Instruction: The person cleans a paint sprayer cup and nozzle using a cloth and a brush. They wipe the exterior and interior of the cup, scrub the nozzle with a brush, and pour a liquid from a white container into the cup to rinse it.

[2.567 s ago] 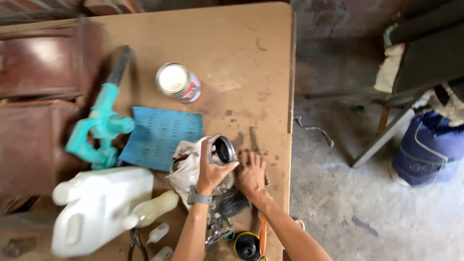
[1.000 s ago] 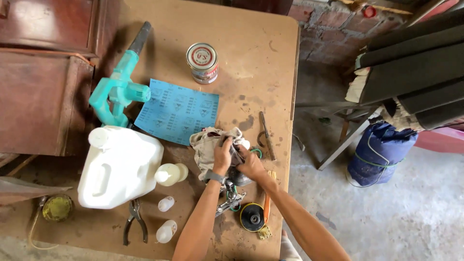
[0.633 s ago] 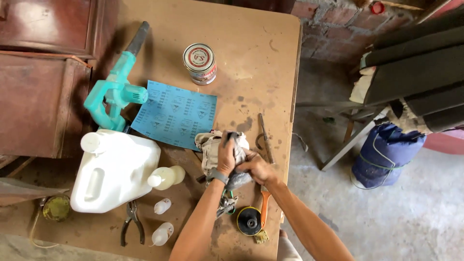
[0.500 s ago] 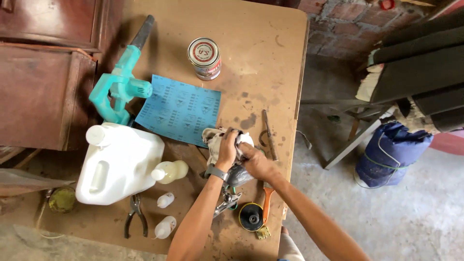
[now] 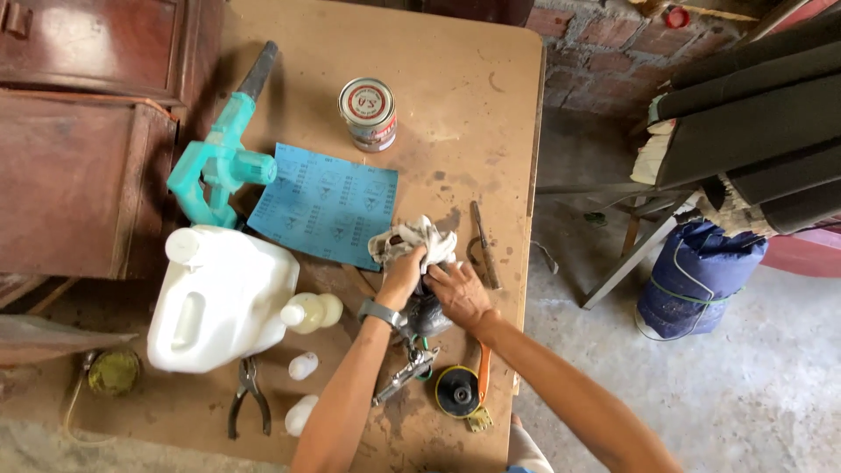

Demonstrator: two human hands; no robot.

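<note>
The rag (image 5: 412,243) sits near the middle of the wooden table (image 5: 491,105), just right of the blue sheet of sandpaper (image 5: 322,204), bunched over a dark part (image 5: 427,314) that shows beneath it. The left hand (image 5: 405,273) is closed on the rag, fingers curled into the cloth and pressing it down; the right hand (image 5: 457,293) lies spread flat on the dark part, steadying it. The rag looks soft, light and limp, so it likely takes hold best in a gathered fistful; the part underneath seems hard and heavier, better gripped around its body.

Far from the hands stands a small round tin (image 5: 368,114), lid on, contents hidden. To the left lies a large white plastic jug (image 5: 219,298) on its side, capped, contents unseen. Beside it lies a small pale bottle (image 5: 308,313) holding yellowish liquid. Pliers (image 5: 249,405) lie nearer, and a teal blower (image 5: 219,162) rests far left.
</note>
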